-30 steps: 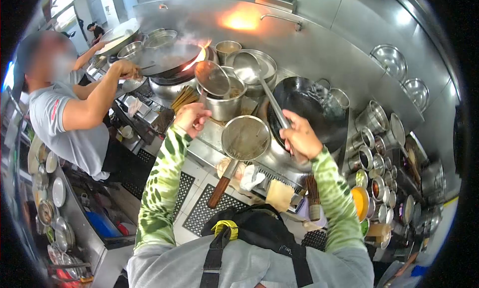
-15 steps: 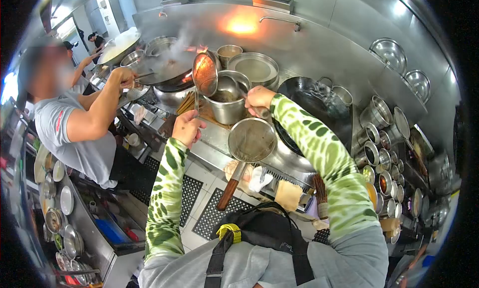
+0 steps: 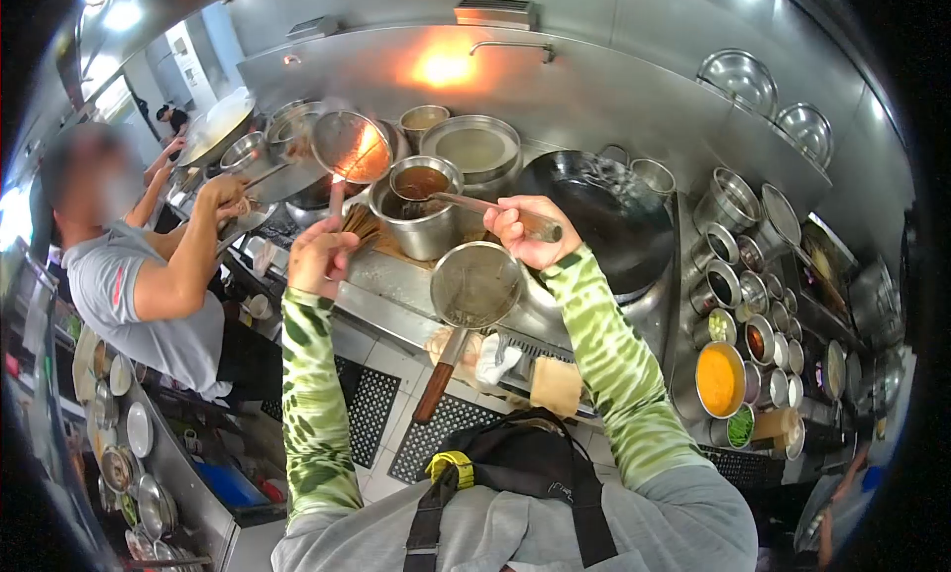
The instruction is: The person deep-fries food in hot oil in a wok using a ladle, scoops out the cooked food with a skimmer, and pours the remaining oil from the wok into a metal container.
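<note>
My left hand (image 3: 320,258) is closed round the handle of a round strainer (image 3: 352,148), whose mesh glows orange in front of the neighbouring wok. My right hand (image 3: 526,230) grips the handle of a ladle (image 3: 420,182). Brown liquid fills the ladle's bowl, held over the mouth of a steel pot (image 3: 420,237). Below the pot rests a second strainer (image 3: 476,285) with a wooden handle pointing toward me. A large black wok (image 3: 604,220) stands to the right of my right hand.
At the left a co-worker (image 3: 149,275) in a grey shirt works at another wok. A lidded-looking round pan (image 3: 474,148) sits behind the pot. Several containers stand at the right, among them an orange-filled bowl (image 3: 720,380). A tap (image 3: 515,47) juts from the back wall.
The ladle has risen from inside the pot with brown liquid in its bowl. My left hand and its strainer have moved left. The view has shifted slightly.
</note>
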{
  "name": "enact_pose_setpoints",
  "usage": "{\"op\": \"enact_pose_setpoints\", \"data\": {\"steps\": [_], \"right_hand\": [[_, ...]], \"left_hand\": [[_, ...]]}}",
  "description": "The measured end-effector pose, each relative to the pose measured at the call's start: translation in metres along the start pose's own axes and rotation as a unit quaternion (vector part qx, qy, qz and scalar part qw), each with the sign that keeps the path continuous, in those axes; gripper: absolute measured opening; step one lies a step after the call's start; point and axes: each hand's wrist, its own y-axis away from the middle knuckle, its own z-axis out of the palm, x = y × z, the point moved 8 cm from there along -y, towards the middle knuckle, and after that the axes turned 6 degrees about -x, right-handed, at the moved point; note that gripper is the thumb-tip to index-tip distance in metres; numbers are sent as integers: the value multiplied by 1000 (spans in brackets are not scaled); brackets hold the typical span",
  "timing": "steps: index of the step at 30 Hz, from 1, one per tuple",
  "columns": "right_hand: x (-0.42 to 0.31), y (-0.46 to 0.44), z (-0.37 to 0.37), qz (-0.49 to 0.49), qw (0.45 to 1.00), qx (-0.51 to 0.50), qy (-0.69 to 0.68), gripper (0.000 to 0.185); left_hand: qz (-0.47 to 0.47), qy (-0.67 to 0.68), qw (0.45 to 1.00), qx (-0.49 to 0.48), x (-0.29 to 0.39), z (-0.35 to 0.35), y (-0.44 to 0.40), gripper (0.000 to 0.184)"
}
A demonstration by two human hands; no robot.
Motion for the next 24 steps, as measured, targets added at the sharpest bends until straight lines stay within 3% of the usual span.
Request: {"op": "enact_pose_setpoints", "data": {"steps": [4, 10, 11, 16, 20, 24], "right_hand": [[3, 58, 19, -14, 1000, -18, -9, 21], [3, 152, 31, -45, 997, 36, 50, 18], [-4, 164, 23, -93, 989, 71, 85, 17], [-14, 213, 3, -137, 934, 229, 239, 16], [-18, 236, -23, -166, 896, 296, 285, 11], [-11, 251, -55, -165, 911, 282, 252, 7]], "left_hand": [[1, 53, 999, -13, -3, 10, -2, 32], [-86, 150, 982, -71, -102, -2, -47, 32], [-93, 166, 978, -85, -117, 1, -48, 31], [-123, 188, 964, -140, -169, 3, -66, 28], [-142, 195, 956, -170, -181, 6, -72, 27], [-155, 198, 951, -182, -185, 9, -60, 30]]}}
